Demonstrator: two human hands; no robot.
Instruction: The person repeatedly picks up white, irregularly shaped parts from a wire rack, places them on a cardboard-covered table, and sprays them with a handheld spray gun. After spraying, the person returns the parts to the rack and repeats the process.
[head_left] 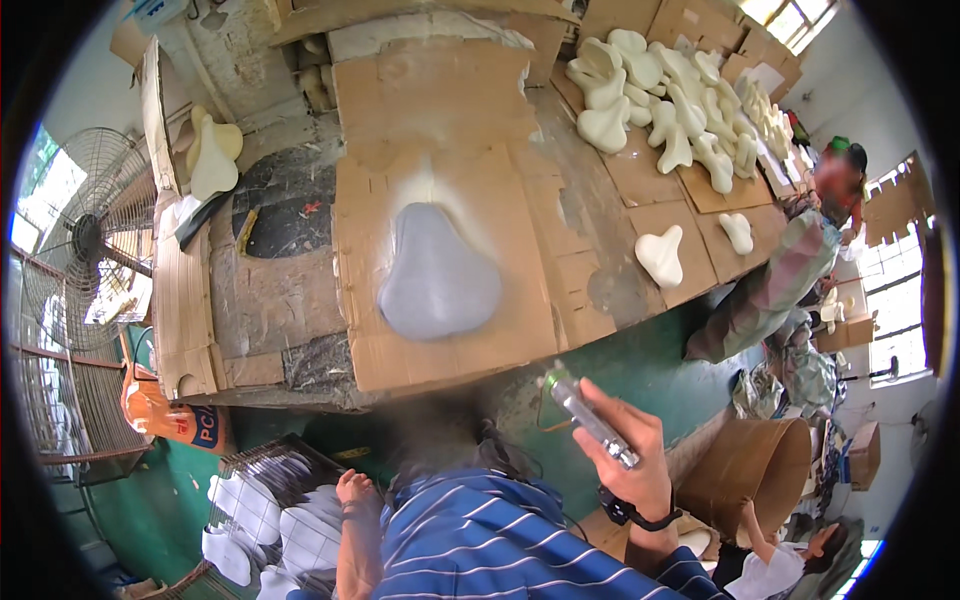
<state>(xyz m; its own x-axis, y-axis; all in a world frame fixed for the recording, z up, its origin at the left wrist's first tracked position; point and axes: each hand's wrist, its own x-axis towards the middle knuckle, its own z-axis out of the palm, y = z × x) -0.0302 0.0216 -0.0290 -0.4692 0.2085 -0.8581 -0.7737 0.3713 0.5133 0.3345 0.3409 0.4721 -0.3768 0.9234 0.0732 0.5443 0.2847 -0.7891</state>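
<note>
A grey-coated, bike-saddle-shaped foam piece lies on a cardboard sheet at the middle of the bench, its narrow end away from me. Pale overspray rings that narrow end on the cardboard. My right hand is closed around a metallic spray gun with a green part near its front. The gun is held in the air off the bench's near edge, to the right of the grey piece and apart from it. Low at my left side, my left hand hangs with its fingers curled, nothing visible in them.
Cream foam pieces are heaped at the far right; two lie nearer, one being a three-lobed piece. A caged fan stands left. Coated pieces sit on a rack by my left side. Right are a brown drum and other people.
</note>
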